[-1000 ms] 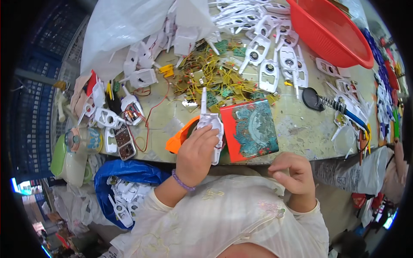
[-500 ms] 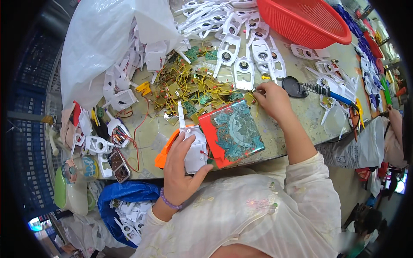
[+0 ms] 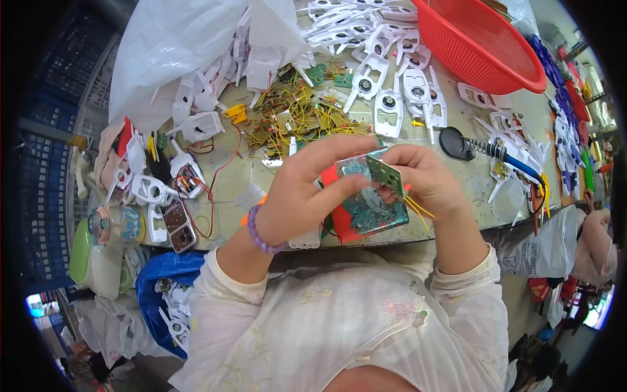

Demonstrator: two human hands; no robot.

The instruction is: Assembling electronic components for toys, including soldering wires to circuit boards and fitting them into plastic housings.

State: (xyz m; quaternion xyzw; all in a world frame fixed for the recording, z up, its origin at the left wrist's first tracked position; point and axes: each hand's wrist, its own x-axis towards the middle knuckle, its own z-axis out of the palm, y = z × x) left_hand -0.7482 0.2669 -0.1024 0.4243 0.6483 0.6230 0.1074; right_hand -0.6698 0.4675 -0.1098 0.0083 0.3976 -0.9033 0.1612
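Observation:
My right hand (image 3: 424,179) pinches a small green circuit board (image 3: 385,175) with thin yellow wires hanging from it, held above a red and teal box (image 3: 372,212). My left hand (image 3: 317,179) reaches across to the board's left side, thumb and fingers apart; whether they touch the board is hard to tell. Beneath the left hand, mostly hidden, lies a white plastic housing (image 3: 305,239) beside an orange piece (image 3: 252,213). Beyond both hands is a heap of circuit boards with yellow wires (image 3: 304,121).
A soldering iron (image 3: 522,166) rests at the right by its round black stand (image 3: 455,144). White plastic frames (image 3: 388,104) and a red basket (image 3: 483,49) lie farther back. At the left are a plastic bag (image 3: 166,59), a jar (image 3: 127,224) and a blue sack (image 3: 150,294).
My right hand has come back from the heap's right edge with a circuit board in it. My left hand has lifted off the white housing and moved right toward the board.

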